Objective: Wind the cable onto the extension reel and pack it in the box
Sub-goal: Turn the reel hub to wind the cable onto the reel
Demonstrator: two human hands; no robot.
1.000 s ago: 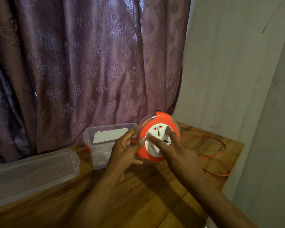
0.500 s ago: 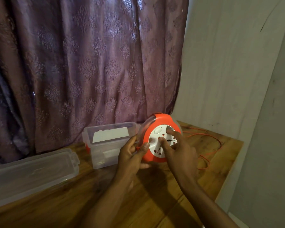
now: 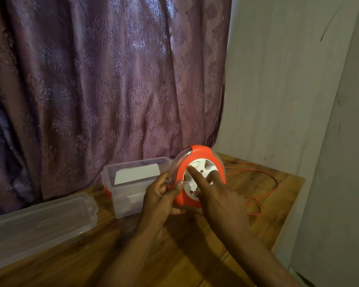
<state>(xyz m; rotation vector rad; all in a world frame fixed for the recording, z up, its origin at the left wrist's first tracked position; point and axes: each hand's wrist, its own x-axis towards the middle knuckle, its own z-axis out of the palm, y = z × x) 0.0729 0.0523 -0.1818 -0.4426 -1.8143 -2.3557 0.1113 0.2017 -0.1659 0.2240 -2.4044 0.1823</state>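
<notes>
An orange extension reel (image 3: pixel 201 155) with a white socket face stands upright on the wooden table (image 3: pixel 195 255). My left hand (image 3: pixel 161 198) grips its left rim, thumb on the orange edge. My right hand (image 3: pixel 218 195) lies against the white centre disc, fingers spread and pressed into it. A thin orange cable (image 3: pixel 261 195) runs from behind the reel and lies in loose loops on the table to the right. A clear plastic box (image 3: pixel 131 183) stands open just left of the reel, with white paper inside.
The box's clear lid (image 3: pixel 39 222) lies flat at the table's left. A patterned purple curtain (image 3: pixel 104 83) hangs behind the table. A pale wall (image 3: pixel 278 90) closes in the right side, close to the table's right edge.
My right hand's fingers have moved around on the white disc, which has turned. The cable loops on the right lie shorter and nearer the reel. My left hand keeps its grip.
</notes>
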